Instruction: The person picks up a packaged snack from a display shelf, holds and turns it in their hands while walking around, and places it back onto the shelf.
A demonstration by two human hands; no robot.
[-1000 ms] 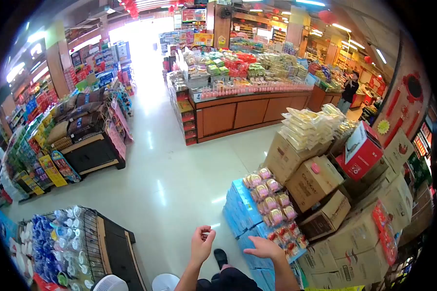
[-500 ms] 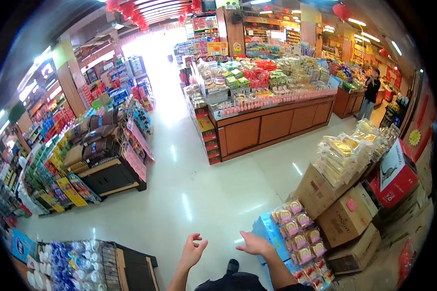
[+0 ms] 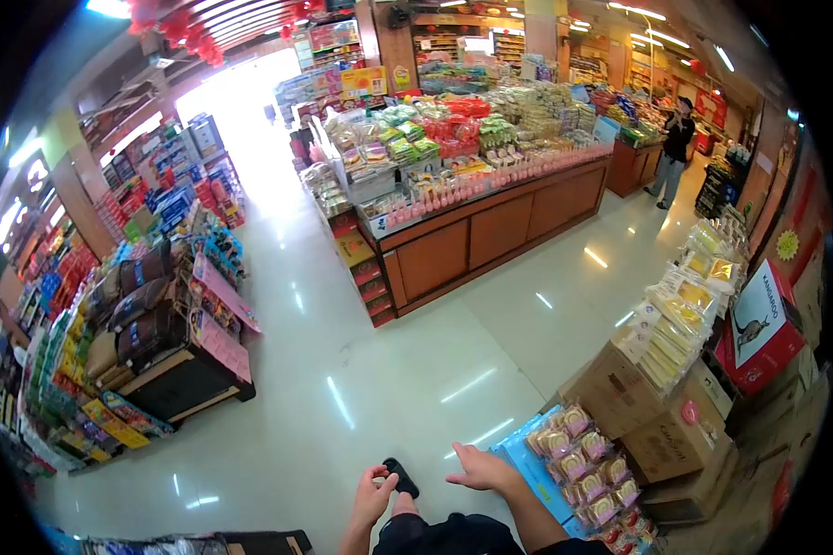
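My left hand [image 3: 372,493] hangs in the air over the floor, fingers loosely bent and apart, with nothing in it. A dark shoe [image 3: 401,478] shows just beside its fingertips. To its right, my right hand [image 3: 481,466] reaches out with the fingers stretched and holds nothing. Nearest to that hand are wrapped round pastries [image 3: 583,467] in clear packs, set on a light blue box [image 3: 535,472]. My right hand looks apart from them.
A wooden counter [image 3: 500,231] piled with packaged food stands ahead. On the right are cardboard boxes [image 3: 662,439], bagged goods [image 3: 680,319] and a red kangaroo box [image 3: 759,324]. A display stand [image 3: 180,375] is at left. A person [image 3: 676,153] stands far right; shiny floor [image 3: 416,379] runs between.
The view has swung right and moved forward. The lower-left rack has mostly slid out of frame. A leg and shoe have come forward beside my left hand. Both hands remain without anything in them.
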